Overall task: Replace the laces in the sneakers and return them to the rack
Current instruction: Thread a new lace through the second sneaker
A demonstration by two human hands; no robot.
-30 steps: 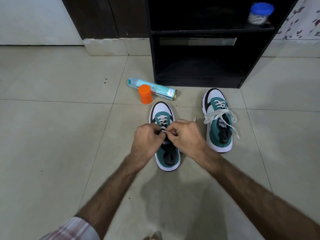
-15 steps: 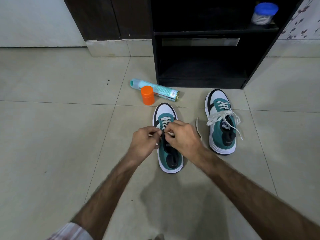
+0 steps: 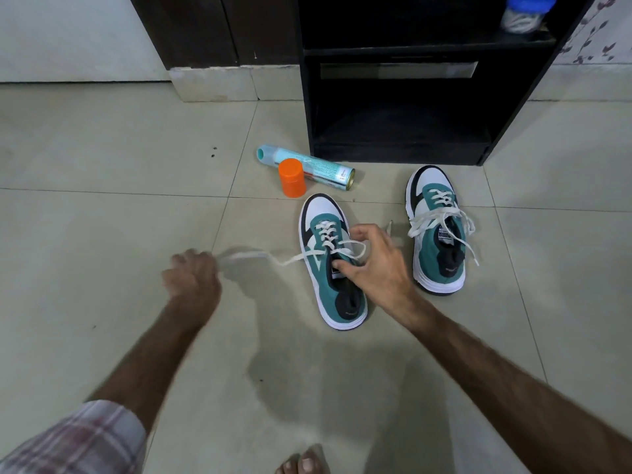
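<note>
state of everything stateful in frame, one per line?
near sneaker: upright on floor, partly laced
lace: pulled taut leftward
left hand: grips lace end, blurred
right hand: holds near sneaker
far sneaker: laced, untied
spray can: lying down
orange cap: standing

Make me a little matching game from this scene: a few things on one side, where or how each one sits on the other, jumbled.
Things:
1. orange cap
2. spray can
3. blue-lidded jar
4. lace end

States:
a. lying on its side on the floor
b. pulled out sideways by the left hand
c. standing on the floor
d. on the rack's shelf

Pairs: 1-c, 2-a, 3-d, 4-b
</note>
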